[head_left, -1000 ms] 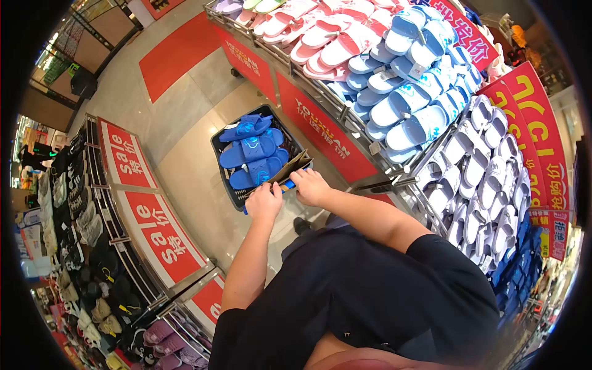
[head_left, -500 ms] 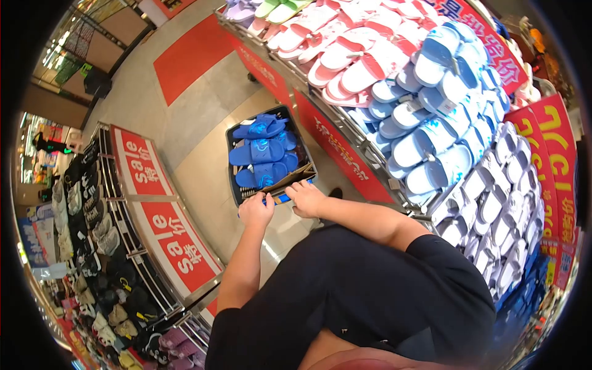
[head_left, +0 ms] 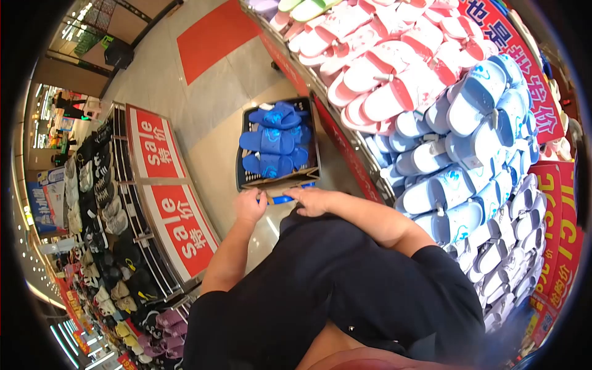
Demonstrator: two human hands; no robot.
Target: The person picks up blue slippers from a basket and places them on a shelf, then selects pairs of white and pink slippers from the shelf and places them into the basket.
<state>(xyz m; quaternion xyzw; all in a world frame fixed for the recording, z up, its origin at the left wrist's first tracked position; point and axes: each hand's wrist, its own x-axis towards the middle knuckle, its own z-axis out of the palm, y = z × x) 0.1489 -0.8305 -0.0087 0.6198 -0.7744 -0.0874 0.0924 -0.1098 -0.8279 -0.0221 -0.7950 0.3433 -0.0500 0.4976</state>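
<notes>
Our left hand (head_left: 250, 205) and right hand (head_left: 310, 201) at near end of basket (head_left: 314, 134), fingers wrapped on blue handle (head_left: 280, 200). Blue slippers (head_left: 274, 142) inside basket, cardboard (head_left: 299, 179) along its near edge. Sale signs (head_left: 157, 143) left of basket, pink slippers (head_left: 383, 83) right.

light-blue-printed blue slippers (head_left: 259, 142), black basket (head_left: 314, 132), blue handle (head_left: 282, 199), pink-and-white slippers (head_left: 382, 74), red-and-white sale signs (head_left: 166, 159)

Left hand (head_left: 250, 204): curled, thumb raised, at the basket's (head_left: 314, 137) near left corner
Right hand (head_left: 310, 201): palm down, fingers bent, towards its near right corner
Left forearm (head_left: 228, 256): stretched forward
Right forearm (head_left: 368, 217): angled inward, elbow bent
</notes>
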